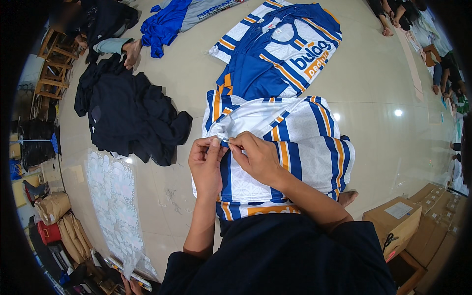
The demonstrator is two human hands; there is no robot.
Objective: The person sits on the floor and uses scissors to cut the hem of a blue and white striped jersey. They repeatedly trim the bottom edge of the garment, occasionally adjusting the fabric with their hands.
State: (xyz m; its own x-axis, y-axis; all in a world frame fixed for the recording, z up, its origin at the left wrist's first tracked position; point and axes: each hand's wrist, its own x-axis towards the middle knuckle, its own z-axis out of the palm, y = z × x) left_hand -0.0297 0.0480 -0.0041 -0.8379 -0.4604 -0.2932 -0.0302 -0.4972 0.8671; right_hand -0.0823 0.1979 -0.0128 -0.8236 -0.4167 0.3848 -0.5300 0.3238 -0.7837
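Head view, and closest of all it's a dark shirt (280,255) filling the lower edge, two bare forearms reaching up out of it. Straight to the action, just about centre frame: left hand (206,164) and right hand (256,160) meet, almost touching, thumbs and fingers of both pinched on a small blue-and-white edge of the jersey (310,164). That jersey, white with blue and orange stripes, spreads across the middle of the frame, rumpled, most of it out to the right of the hands. A bare foot (348,197) pokes out at its lower right!

Over to the lower right, a box (393,221) with a white label, black scissors (389,240) against its side, more cartons (442,211) just beyond. Lower left, a pale patterned sheet (115,201) lies flat on the floor (164,196). Above that, upper left of centre, black clothes (132,110) in a loose heap.

Further up, top centre, more jerseys (275,69) overlap, blue and white, beside a blue-and-grey shirt (169,22). Far upper left, a co-worker's foot (132,53) beside wooden stools (51,78); far upper right, people sit along the rim.
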